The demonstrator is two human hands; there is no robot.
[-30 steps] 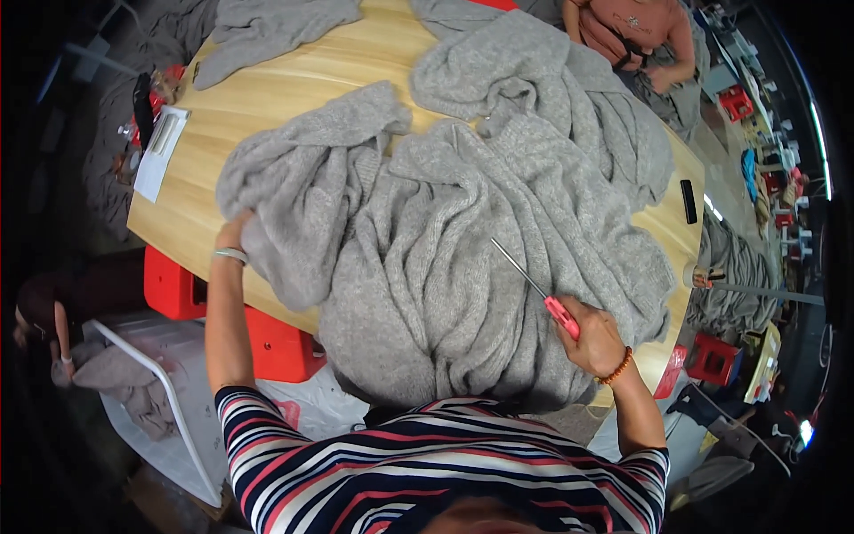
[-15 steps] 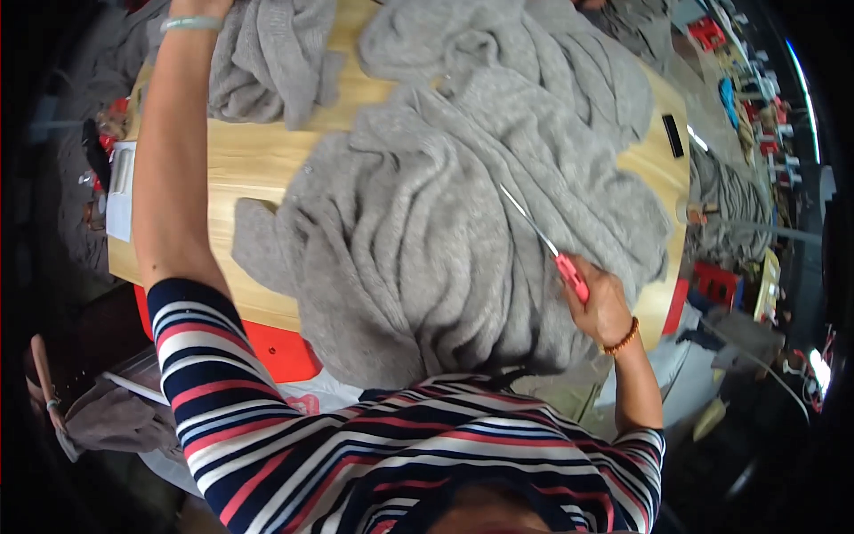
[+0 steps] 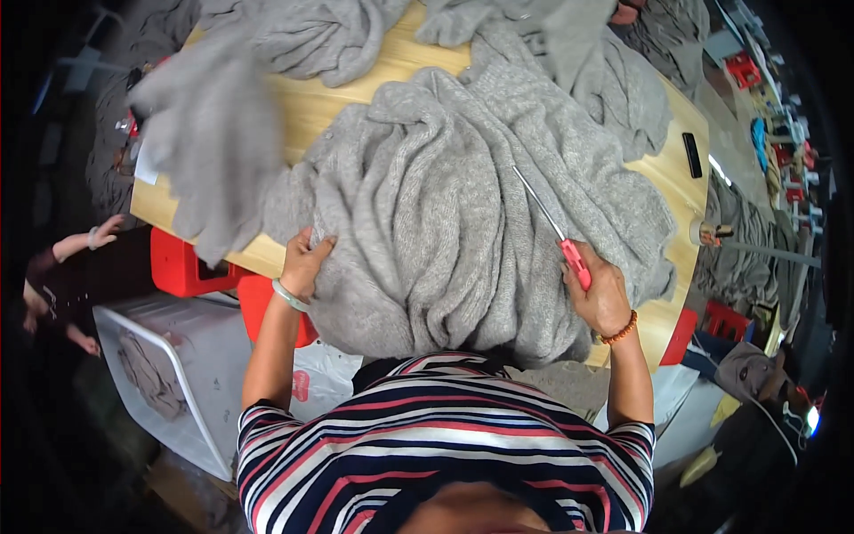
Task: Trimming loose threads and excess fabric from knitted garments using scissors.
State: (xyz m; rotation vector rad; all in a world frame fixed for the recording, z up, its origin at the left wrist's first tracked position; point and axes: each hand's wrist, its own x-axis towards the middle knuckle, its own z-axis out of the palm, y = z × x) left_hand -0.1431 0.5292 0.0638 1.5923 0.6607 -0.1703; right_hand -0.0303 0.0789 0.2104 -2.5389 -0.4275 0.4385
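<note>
A large heap of grey knit fabric (image 3: 454,214) lies bunched across the near part of the wooden table in front of me. At its near left edge is my left hand (image 3: 305,265), thumb and fingers closed on a fold of the knit. My right hand (image 3: 600,289) rests over the heap's right side. It is closed around a slim tool with a red handle (image 3: 576,263); the tool's long thin metal shaft points away and to the left, over the fabric. Another grey knit piece (image 3: 218,133), smeared by motion, hangs across the table's left edge.
More grey knit piles (image 3: 329,40) lie at the far side of the table (image 3: 400,49). A black phone-like object (image 3: 692,156) sits by the right edge. Red stools (image 3: 187,262) and a whitish bin (image 3: 173,356) stand at the left, near another person's hand (image 3: 107,233).
My left hand has come back from the far left to the heap's near left edge. A grey knit piece has moved toward me along the left side. My right hand keeps the tool.
</note>
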